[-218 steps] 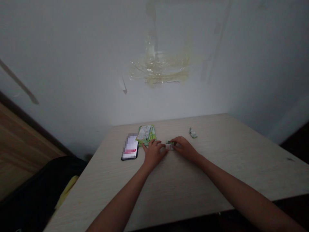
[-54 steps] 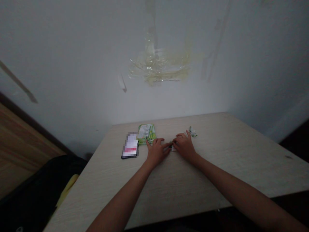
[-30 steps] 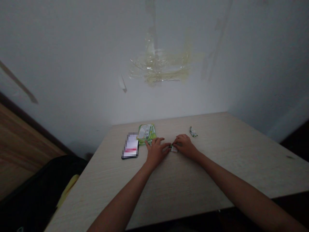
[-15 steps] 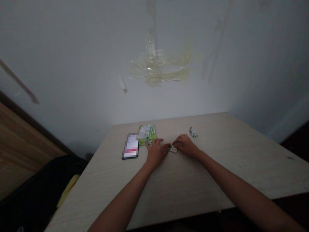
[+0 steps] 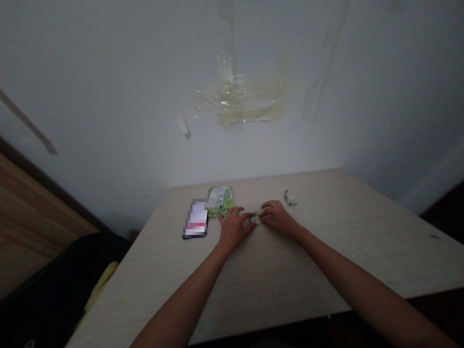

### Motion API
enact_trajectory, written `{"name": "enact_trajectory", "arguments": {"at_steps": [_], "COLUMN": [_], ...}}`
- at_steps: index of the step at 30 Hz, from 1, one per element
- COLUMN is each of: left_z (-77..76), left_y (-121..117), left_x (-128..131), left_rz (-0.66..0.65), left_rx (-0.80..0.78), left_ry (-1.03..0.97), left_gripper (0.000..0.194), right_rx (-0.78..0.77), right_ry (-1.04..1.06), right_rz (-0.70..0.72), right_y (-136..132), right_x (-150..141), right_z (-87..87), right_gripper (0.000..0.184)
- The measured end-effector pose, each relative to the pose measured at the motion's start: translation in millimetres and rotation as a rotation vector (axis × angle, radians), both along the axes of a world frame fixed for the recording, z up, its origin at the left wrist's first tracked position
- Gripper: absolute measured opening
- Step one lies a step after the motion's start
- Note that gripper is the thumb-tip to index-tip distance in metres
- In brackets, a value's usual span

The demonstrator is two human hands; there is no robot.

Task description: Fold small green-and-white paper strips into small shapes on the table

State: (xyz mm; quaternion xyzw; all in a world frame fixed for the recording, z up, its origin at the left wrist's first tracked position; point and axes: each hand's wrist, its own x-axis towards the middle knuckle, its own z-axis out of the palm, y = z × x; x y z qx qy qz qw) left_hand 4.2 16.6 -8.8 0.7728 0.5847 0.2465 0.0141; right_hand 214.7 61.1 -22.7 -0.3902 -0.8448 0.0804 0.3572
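Between my two hands is a small white-and-green packet [image 5: 256, 219], just above or on the table; its print is too small to read. My left hand [image 5: 234, 227] pinches its left edge with thumb and index finger, the other fingers spread. On the right side, my right hand [image 5: 277, 218] grips the packet with its fingertips, palm down. A larger green pouch [image 5: 220, 198] lies flat just beyond my left hand. Behind my right hand rests a small crumpled wrapper [image 5: 289, 198], untouched.
Left of the pouch lies a phone [image 5: 195, 220] with a lit, blurred screen. The pale wooden table [image 5: 282, 285] meets a wall [image 5: 152, 96] bearing old clear tape [image 5: 246, 101]. A dark bag [image 5: 72, 275] and a yellow cloth [image 5: 101, 285] are off the table's left side.
The small packet has turned and shifted slightly left and up between my fingers. My right-hand fingers have changed their hold a little; the pouch, phone and wrapper stay put.
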Motion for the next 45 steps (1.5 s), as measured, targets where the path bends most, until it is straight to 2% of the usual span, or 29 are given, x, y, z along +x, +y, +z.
{"name": "enact_trajectory", "arguments": {"at_steps": [2,7,14,21,26,30,33,45], "left_z": [-0.3,0.8,1.4,-0.4,-0.3,1.1,1.7,3.3], "left_y": [1,2,1,0,2,3,2,2], "left_x": [-1,-3,-3,-1,-2,-1,0,-2], "left_rz": [0.017,0.035,0.035,0.076,0.092,0.098,0.096,0.112], "left_rx": [-0.009,0.006,0.032,0.038,0.0,-0.024,-0.001,0.036], "left_ry": [-0.02,-0.033,0.005,0.041,0.034,0.015,0.016,-0.01], "left_gripper": [0.028,0.022,0.021,0.025,0.025,0.024,0.023,0.02], "right_rx": [-0.003,0.01,0.089,0.023,0.031,0.035,0.036,0.017], "right_ry": [0.01,-0.027,-0.133,-0.055,0.037,-0.009,-0.044,-0.051], "right_rz": [0.051,0.134,0.059,0.171,0.116,0.144,0.115,0.125], "right_y": [0,-1,-3,-11,-10,-5,-5,-4], "right_x": [0,0,-2,-7,-7,-8,-10,-8], "right_z": [1.0,7.0,9.6,9.9,10.4,9.5,9.4,8.9], "right_gripper": [0.005,0.013,0.02,0.021,0.018,0.017,0.016,0.017]}}
